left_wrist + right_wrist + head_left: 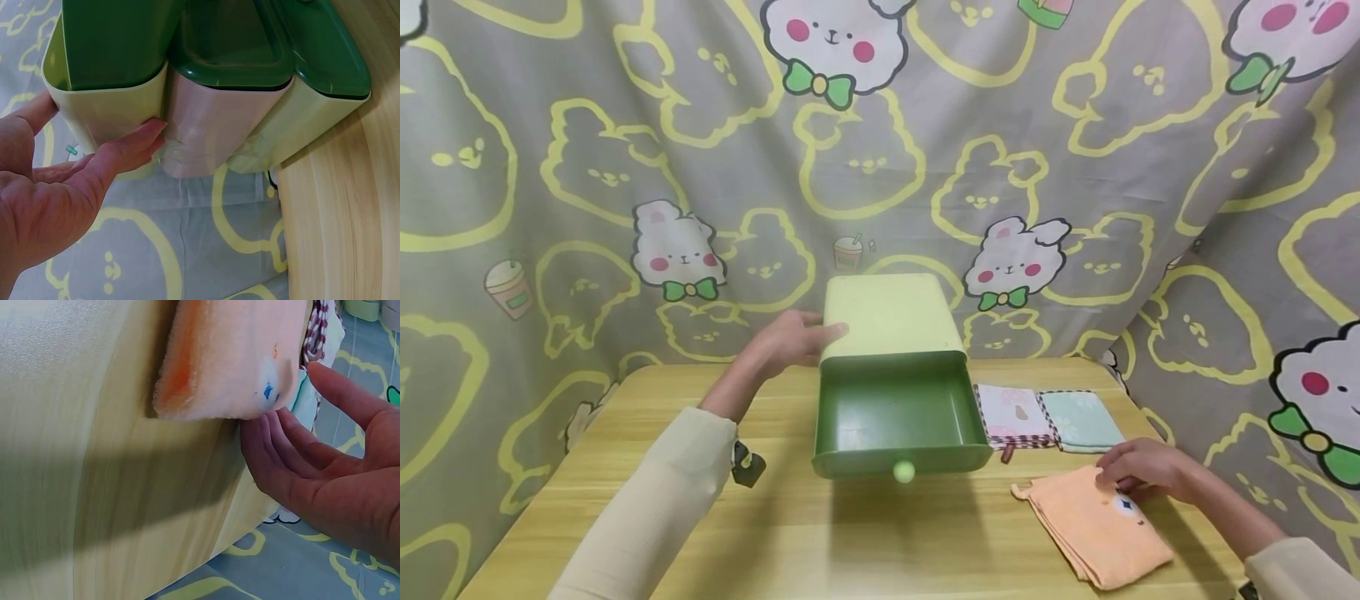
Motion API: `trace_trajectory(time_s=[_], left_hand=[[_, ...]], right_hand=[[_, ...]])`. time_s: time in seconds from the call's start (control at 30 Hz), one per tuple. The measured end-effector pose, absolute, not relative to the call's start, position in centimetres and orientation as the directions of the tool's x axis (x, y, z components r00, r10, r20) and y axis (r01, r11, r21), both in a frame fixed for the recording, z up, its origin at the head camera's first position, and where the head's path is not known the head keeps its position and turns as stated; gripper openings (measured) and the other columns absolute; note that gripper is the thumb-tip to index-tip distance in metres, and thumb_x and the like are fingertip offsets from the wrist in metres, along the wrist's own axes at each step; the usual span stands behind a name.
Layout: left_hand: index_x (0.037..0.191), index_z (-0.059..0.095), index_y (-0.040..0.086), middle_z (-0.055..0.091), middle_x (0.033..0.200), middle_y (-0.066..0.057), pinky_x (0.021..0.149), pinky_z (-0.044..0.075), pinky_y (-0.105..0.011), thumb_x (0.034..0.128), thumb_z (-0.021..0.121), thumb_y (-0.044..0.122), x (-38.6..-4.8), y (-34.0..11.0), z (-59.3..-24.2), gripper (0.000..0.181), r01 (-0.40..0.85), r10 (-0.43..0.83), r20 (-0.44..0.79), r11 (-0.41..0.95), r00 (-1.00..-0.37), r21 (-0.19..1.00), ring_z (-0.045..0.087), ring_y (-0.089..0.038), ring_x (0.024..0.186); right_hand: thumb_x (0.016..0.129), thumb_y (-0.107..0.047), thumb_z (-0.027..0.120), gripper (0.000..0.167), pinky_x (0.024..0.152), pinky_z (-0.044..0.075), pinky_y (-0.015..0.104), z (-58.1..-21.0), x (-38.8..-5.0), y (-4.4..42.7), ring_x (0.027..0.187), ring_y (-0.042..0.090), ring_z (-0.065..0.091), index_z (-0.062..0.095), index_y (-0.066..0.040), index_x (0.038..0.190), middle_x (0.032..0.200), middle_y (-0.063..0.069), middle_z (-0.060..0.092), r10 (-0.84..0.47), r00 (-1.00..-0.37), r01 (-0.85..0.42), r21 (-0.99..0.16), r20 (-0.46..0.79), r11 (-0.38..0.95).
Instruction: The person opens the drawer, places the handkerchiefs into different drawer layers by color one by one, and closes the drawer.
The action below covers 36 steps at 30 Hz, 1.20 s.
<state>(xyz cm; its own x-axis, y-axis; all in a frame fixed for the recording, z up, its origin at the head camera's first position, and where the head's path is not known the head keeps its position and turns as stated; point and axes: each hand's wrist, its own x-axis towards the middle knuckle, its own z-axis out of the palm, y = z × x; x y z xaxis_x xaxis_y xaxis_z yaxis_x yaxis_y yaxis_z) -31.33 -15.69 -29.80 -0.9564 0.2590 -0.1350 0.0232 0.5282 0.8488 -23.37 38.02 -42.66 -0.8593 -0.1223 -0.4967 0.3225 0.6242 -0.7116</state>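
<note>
A stack of drawer boxes stands on the table, its top box pale yellow [891, 317] with a green drawer [857, 464] pulled out. That drawer shows a bare inside and a round light-green knob [904, 472]. My left hand [790, 337] rests against the top box's left side, thumb on its upper face. In the left wrist view, a pink box [206, 119] and another yellowish one [300, 122] lie below it. My right hand [1146, 467] touches the far corner of a folded orange towel [1093, 533]; its fingers [269, 453] reach beneath the edge, with the thumb spread apart.
Behind the orange towel lie a folded white-and-pink cloth [1011, 412] with a checked border and a folded mint cloth [1081, 419]. A patterned curtain [880, 183] hangs around the back and sides of the wooden table [760, 542].
</note>
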Motion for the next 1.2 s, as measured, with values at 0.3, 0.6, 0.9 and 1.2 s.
trace_trajectory(time_s=[0.3,0.6,0.9,1.2], left_hand=[[0.151,0.045,0.003,0.053,0.149,-0.020,0.105,0.054,-0.047,0.0958,0.066,0.051,-31.3,-15.6,-29.9,0.076,0.018,0.252,-0.137,0.529,-0.958,0.849,0.063,-0.036,0.123],[0.150,0.046,0.004,0.056,0.145,-0.020,0.103,0.056,-0.046,0.0960,0.067,0.049,-31.3,-15.6,-29.9,0.074,0.019,0.258,-0.131,0.510,-0.957,0.860,0.064,-0.035,0.122],[0.151,0.046,0.005,0.056,0.145,-0.019,0.104,0.055,-0.046,0.0956,0.066,0.050,-31.3,-15.6,-29.8,0.074,0.025,0.259,-0.127,0.513,-0.958,0.858,0.064,-0.035,0.123],[0.150,0.046,0.005,0.057,0.145,-0.019,0.104,0.055,-0.046,0.0959,0.066,0.050,-31.2,-15.6,-29.8,0.073,0.023,0.263,-0.128,0.505,-0.956,0.863,0.063,-0.035,0.123]], right_hand=[[0.077,-0.004,0.077,0.031,0.059,0.051,0.027,-43.8,-23.3,37.8,0.067,0.013,0.053,0.055,0.004,0.097,0.076,0.002,0.056,-0.131,-0.895,0.257,-0.734,-0.426,0.629],[0.078,-0.004,0.076,0.028,0.054,0.043,0.022,-43.7,-23.3,37.7,0.057,0.008,0.044,0.050,-0.011,0.071,0.062,-0.005,0.048,-0.179,-0.887,0.216,-0.725,-0.426,0.653],[0.081,-0.008,0.076,0.046,0.052,0.036,0.022,-43.3,-23.2,37.4,0.052,0.008,0.034,0.038,-0.021,0.059,0.054,-0.008,0.036,-0.109,-0.931,0.164,-0.665,-0.349,0.729],[0.084,-0.010,0.076,0.047,0.051,0.032,0.023,-42.6,-23.4,36.8,0.052,0.008,0.029,0.036,-0.020,0.060,0.054,-0.008,0.033,-0.147,-0.922,0.161,-0.701,-0.357,0.695]])
